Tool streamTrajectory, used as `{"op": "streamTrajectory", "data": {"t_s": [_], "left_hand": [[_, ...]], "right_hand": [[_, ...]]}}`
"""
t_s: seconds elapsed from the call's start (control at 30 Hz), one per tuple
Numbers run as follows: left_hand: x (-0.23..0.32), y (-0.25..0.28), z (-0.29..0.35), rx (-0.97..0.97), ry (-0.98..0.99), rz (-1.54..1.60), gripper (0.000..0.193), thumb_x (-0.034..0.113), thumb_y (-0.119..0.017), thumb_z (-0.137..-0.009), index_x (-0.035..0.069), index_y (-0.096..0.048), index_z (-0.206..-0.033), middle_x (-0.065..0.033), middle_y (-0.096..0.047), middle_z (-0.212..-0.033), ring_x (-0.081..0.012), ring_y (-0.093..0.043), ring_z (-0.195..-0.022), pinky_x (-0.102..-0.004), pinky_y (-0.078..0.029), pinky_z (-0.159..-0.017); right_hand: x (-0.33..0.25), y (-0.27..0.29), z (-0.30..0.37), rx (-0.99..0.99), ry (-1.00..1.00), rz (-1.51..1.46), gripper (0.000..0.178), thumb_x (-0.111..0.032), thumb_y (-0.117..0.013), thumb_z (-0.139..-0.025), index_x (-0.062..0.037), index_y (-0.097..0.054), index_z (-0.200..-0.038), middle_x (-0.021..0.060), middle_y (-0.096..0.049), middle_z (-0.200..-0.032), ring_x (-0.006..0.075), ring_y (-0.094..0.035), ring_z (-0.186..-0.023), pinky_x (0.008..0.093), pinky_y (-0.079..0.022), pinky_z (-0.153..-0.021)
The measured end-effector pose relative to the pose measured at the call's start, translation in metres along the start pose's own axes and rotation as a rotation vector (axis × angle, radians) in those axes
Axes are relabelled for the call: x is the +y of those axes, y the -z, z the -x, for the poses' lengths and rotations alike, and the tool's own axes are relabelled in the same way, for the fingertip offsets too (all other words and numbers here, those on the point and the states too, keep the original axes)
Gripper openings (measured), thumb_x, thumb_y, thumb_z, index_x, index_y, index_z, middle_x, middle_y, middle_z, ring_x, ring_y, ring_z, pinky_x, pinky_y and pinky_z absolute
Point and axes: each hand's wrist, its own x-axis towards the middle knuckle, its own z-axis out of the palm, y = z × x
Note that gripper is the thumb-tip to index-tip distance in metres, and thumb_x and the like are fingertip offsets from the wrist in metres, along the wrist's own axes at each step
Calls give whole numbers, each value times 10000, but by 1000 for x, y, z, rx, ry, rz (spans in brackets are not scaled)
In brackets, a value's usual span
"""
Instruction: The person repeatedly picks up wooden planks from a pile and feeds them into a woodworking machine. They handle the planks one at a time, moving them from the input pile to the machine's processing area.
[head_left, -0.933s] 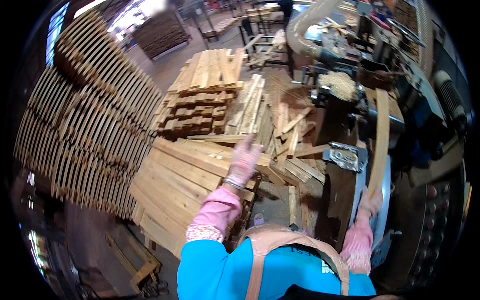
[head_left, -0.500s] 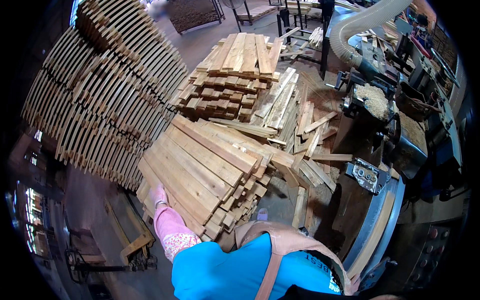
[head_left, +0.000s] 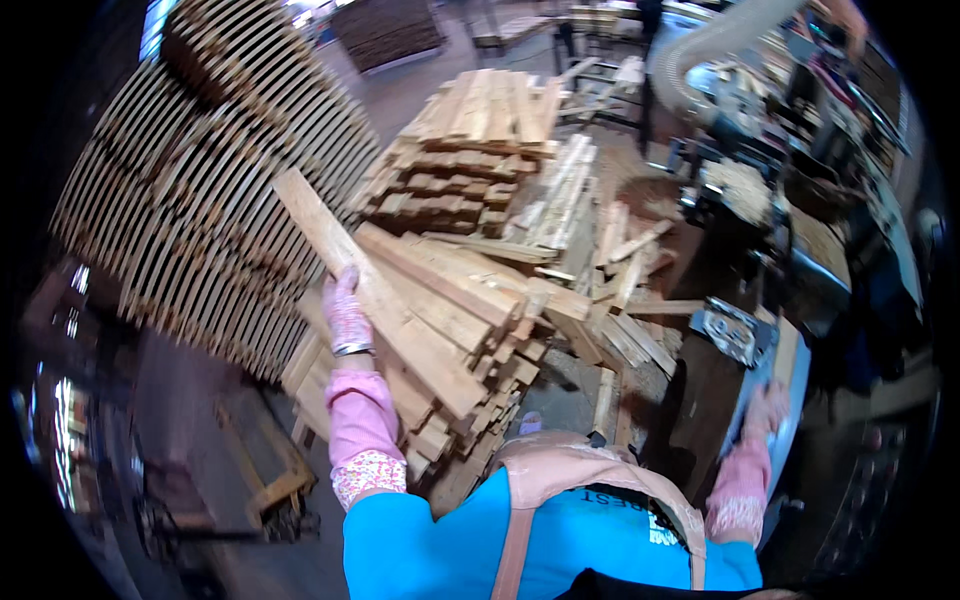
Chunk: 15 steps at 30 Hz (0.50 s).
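My left hand [head_left: 347,308], in a pink patterned glove, is closed on the edge of a flat wooden board [head_left: 375,290]. The board is raised at a slant over a stack of similar boards [head_left: 400,385]. Beside the machine on the right, my right hand [head_left: 768,408] reaches along a metal bed [head_left: 735,425]. A narrow wooden board [head_left: 786,347] lies on that bed just ahead of the right hand. Blur hides the right fingers, and whether they touch this board cannot be made out.
A second board stack [head_left: 480,110] stands farther back, with loose offcuts [head_left: 625,260] beside it. Tall rows of stacked slats [head_left: 220,220] rise at the left. A ribbed hose [head_left: 700,60] leads to the machine, where wood shavings [head_left: 738,190] are heaped. A pallet jack [head_left: 275,480] sits lower left.
My left hand has lifted a board off the near stack and brought it rightward. My right hand has moved forward along the machine bed, and the narrow board there has advanced.
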Motion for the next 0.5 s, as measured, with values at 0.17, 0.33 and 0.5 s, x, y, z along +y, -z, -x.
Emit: {"op": "streamTrajectory", "data": {"t_s": [0.17,0.33,0.5], "left_hand": [[-76,-210,102,-215,66,147,460,85,-723,-952,-20,-527,-1355,-96,-649,-1161,-206,-624,-990,-334,-526,-915],[-120,-333,284,-738,440,316,368,105,-682,-990,15,-546,-1320,-89,-644,-1168,-176,-627,-996,-327,-529,-911],[-150,-322,360,-1309,787,-38,584,214,-721,-974,-17,-489,-1457,-85,-661,-1189,-193,-675,-962,-369,-588,-841]], "right_hand": [[-257,119,21,-714,100,-936,691,-196,-830,-851,-68,-559,-1474,145,-577,-1474,246,-541,-1368,357,-398,-1186],[-217,123,75,-360,239,-418,871,-295,-890,-719,-86,-511,-1475,222,-594,-1383,414,-569,-1273,480,-456,-1087],[-72,162,209,-125,-193,-195,803,-261,-856,-737,-114,-523,-1453,181,-631,-1322,414,-581,-1235,507,-456,-1079]]}}
